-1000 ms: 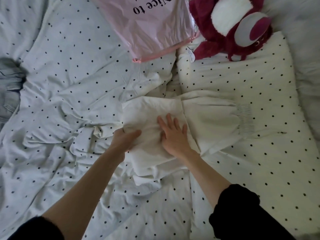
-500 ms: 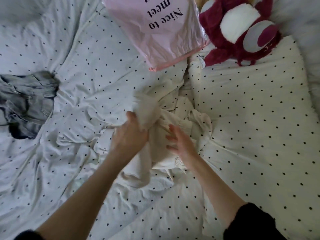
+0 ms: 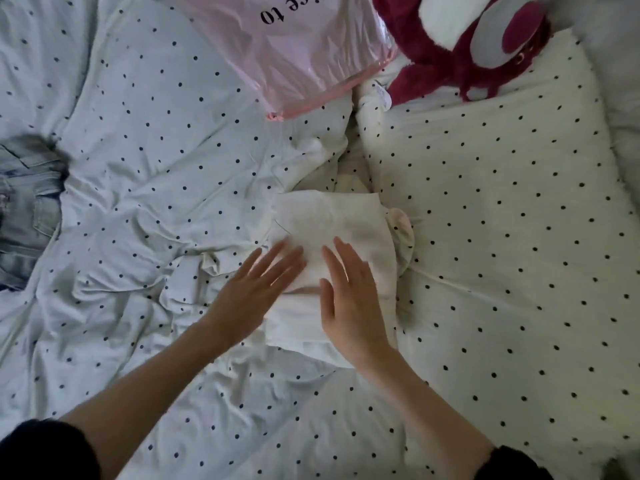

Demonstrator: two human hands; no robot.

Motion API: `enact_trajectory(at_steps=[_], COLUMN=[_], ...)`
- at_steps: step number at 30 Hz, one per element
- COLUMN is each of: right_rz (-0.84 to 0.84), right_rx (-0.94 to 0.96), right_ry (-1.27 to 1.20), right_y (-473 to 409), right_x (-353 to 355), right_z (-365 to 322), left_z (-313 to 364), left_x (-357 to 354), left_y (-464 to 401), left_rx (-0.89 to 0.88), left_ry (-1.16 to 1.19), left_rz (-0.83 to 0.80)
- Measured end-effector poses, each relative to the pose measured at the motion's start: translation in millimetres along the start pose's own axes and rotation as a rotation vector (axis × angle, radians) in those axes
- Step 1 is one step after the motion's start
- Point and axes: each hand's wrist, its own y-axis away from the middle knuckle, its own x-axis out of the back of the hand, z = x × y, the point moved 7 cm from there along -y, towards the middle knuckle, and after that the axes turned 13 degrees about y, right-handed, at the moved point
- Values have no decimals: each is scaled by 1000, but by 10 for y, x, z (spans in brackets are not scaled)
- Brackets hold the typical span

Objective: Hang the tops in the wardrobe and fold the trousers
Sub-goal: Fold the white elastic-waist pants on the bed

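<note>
Cream-white trousers [image 3: 332,220] lie folded into a compact bundle in the middle of the dotted bed. My left hand [image 3: 256,289] lies flat with straight fingers on the bundle's near left part. My right hand [image 3: 353,299] lies flat beside it on the near right part, fingers straight and pointing away from me. A bit of the gathered waistband [image 3: 401,230] sticks out at the bundle's right side. Light blue jeans [image 3: 24,216] lie crumpled at the left edge of the view.
A white duvet with black dots [image 3: 156,150] covers the bed, rumpled on the left. A dotted pillow [image 3: 502,202] lies to the right. A pink plastic bag [image 3: 301,46] and a dark red plush toy [image 3: 467,39] sit at the far side.
The trousers, spread out a second ago, were lifted and doubled over by my left hand. They now lie as a smaller bundle with both hands flat on it.
</note>
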Motion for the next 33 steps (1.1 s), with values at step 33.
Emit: enact_trajectory(at_steps=[33], right_rz=[-571], right_rx=[-58], right_ry=[244], right_y=[715], right_x=[-172], right_z=[-472], left_z=[92], left_x=[356], left_y=[301], left_rx=[166], left_ry=[-276], left_rz=[-342])
